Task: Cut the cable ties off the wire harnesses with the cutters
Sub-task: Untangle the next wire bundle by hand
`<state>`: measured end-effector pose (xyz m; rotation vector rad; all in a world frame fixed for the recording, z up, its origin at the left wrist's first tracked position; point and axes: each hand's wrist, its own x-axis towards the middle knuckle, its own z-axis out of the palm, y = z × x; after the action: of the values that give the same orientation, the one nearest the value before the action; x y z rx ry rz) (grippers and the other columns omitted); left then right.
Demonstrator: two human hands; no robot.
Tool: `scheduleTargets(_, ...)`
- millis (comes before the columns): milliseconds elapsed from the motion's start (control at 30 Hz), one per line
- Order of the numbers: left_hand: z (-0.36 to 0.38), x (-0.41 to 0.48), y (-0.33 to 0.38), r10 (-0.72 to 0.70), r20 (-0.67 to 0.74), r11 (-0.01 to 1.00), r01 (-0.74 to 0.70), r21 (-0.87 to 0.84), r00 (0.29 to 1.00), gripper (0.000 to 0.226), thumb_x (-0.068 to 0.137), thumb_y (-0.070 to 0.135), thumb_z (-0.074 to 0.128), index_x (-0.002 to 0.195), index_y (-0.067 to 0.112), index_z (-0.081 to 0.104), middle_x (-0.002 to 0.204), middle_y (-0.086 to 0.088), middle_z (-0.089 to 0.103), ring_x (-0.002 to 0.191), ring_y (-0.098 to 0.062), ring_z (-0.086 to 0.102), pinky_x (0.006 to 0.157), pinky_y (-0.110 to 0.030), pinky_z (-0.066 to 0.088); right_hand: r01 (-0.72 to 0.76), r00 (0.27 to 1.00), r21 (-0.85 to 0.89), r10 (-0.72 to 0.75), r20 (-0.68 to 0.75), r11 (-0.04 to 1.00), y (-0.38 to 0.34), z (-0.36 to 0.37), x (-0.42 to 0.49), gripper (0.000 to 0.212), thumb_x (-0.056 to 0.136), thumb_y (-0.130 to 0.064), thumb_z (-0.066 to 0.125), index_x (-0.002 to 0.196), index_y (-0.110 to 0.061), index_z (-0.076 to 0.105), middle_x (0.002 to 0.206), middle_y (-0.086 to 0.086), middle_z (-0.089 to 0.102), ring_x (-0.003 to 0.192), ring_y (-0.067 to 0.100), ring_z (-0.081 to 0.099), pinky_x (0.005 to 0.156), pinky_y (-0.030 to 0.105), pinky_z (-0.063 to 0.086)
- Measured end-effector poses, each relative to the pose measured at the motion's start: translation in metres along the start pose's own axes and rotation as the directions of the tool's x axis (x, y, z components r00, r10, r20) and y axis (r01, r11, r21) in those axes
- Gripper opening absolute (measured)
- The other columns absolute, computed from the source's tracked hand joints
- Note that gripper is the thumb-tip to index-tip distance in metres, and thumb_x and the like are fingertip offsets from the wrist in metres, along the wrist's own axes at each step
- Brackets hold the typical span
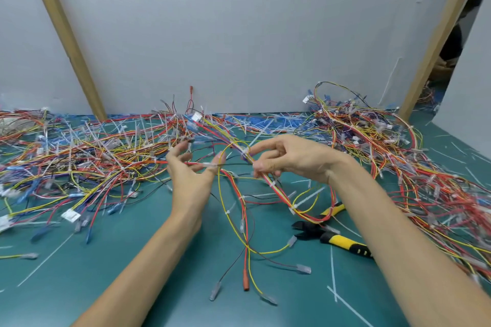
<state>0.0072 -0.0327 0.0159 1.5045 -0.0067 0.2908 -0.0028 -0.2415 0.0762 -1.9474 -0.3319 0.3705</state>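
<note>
A wire harness [240, 202] of red, yellow and black wires with white cable ties hangs between my hands above the green mat. My right hand [287, 158] pinches its bundled part between thumb and fingers. My left hand [190, 167] is raised with fingers spread, thumb and forefinger touching a thin strand with a small tie. The cutters [330, 235], black jaws and yellow-black handles, lie on the mat under my right forearm, partly hidden by it. No hand holds them.
A large heap of tied harnesses [87, 151] covers the mat on the left, another heap [398, 156] on the right. Cut white tie scraps [332, 271] litter the green mat [132, 260]. A grey wall with two wooden posts stands behind.
</note>
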Motion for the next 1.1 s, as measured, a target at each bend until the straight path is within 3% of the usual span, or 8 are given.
scheduleTargets(100, 0.009, -0.013, 0.01, -0.206, 0.105, 0.97, 0.217, -0.107, 0.973, 0.056, 0.092, 0.029, 0.069, 0.136, 0.024, 0.034, 0.135, -0.012, 0.048, 0.095, -0.02, 0.069, 0.093, -0.032, 0.051, 0.031, 0.973, -0.002, -0.031, -0.228, 1.0, -0.007, -0.009, -0.003, 0.019, 0.088, -0.01, 0.074, 0.104, -0.017, 0.065, 0.079, 0.002, 0.076, 0.067, 0.007, 0.063, 0.058, 0.021, 0.038)
scheduleTargets(233, 0.012, -0.021, 0.017, -0.334, 0.506, 0.803, 0.521, -0.288, 0.795, 0.036, 0.097, 0.035, 0.058, 0.128, 0.018, 0.051, 0.117, -0.015, 0.07, 0.089, -0.03, 0.075, 0.073, -0.031, 0.06, 0.126, 0.847, 0.029, -0.093, -0.523, 0.992, -0.013, -0.018, -0.008, 0.022, 0.082, 0.0, 0.078, 0.089, -0.017, 0.064, 0.061, -0.002, 0.067, 0.051, 0.001, 0.057, 0.051, 0.009, 0.039)
scheduleTargets(367, 0.003, -0.013, 0.015, -0.15, 0.512, 0.977, 0.207, -0.057, 0.846, 0.015, 0.096, 0.018, 0.063, 0.103, 0.013, 0.075, 0.088, -0.004, 0.071, 0.054, -0.009, 0.049, 0.054, -0.017, 0.045, 0.137, 0.681, -0.09, -0.16, -0.715, 0.986, -0.01, -0.031, -0.011, 0.025, 0.08, 0.003, 0.079, 0.093, -0.015, 0.07, 0.061, 0.0, 0.055, 0.048, -0.001, 0.052, 0.063, 0.018, 0.042)
scheduleTargets(600, -0.023, 0.014, 0.026, -0.015, 0.427, 0.999, 0.033, -0.033, 0.904, 0.029, 0.084, 0.046, 0.073, 0.095, 0.021, 0.08, 0.071, 0.002, 0.048, 0.055, -0.009, 0.027, 0.051, -0.022, 0.02, 0.083, 0.479, -0.376, -0.368, -0.797, 0.923, 0.001, -0.038, -0.01, 0.023, 0.078, -0.012, 0.079, 0.081, -0.03, 0.066, 0.057, -0.009, 0.062, 0.055, 0.011, 0.056, 0.064, 0.032, 0.048)
scheduleTargets(767, -0.029, 0.019, 0.021, 0.111, 0.392, 0.941, -0.223, 0.254, 0.913, 0.007, 0.089, 0.025, 0.075, 0.096, 0.023, 0.075, 0.076, 0.002, 0.071, 0.07, -0.01, 0.057, 0.067, -0.022, 0.044, -0.041, 0.317, -0.444, -0.41, -0.855, 0.895, 0.019, -0.022, -0.001, 0.014, 0.08, -0.016, 0.074, 0.087, -0.022, 0.065, 0.059, -0.005, 0.06, 0.061, 0.02, 0.059, 0.065, 0.04, 0.051)
scheduleTargets(833, -0.029, 0.02, 0.017, 0.198, 0.318, 0.893, -0.304, 0.33, 0.927, 0.013, 0.087, 0.022, 0.077, 0.096, 0.022, 0.068, 0.079, 0.007, 0.074, 0.077, -0.005, 0.068, 0.073, -0.018, 0.051, -0.075, 0.3, -0.406, -0.368, -0.88, 0.911, 0.032, -0.012, 0.0, 0.013, 0.081, -0.015, 0.072, 0.088, -0.022, 0.063, 0.059, -0.003, 0.059, 0.062, 0.023, 0.059, 0.068, 0.041, 0.05)
scheduleTargets(933, -0.027, 0.019, 0.005, 0.327, 0.382, 0.681, -0.495, 0.539, 0.865, 0.012, 0.091, 0.022, 0.072, 0.096, 0.018, 0.062, 0.084, 0.007, 0.075, 0.084, -0.008, 0.071, 0.081, -0.03, 0.053, -0.136, 0.307, -0.421, -0.366, -0.879, 0.897, 0.049, 0.008, 0.002, 0.016, 0.085, -0.011, 0.067, 0.092, -0.022, 0.058, 0.058, -0.001, 0.055, 0.062, 0.023, 0.058, 0.067, 0.043, 0.049)
scheduleTargets(1100, -0.026, 0.019, -0.008, 0.269, 0.463, 0.55, -0.529, 0.647, 0.845, 0.004, 0.097, 0.019, 0.061, 0.097, 0.015, 0.063, 0.091, 0.002, 0.071, 0.09, -0.023, 0.065, 0.082, -0.042, 0.051, -0.192, 0.423, -0.457, -0.346, -0.837, 0.869, 0.058, 0.019, 0.002, 0.018, 0.086, -0.009, 0.059, 0.095, -0.022, 0.051, 0.055, 0.003, 0.05, 0.064, 0.029, 0.069, 0.062, 0.05, 0.051)
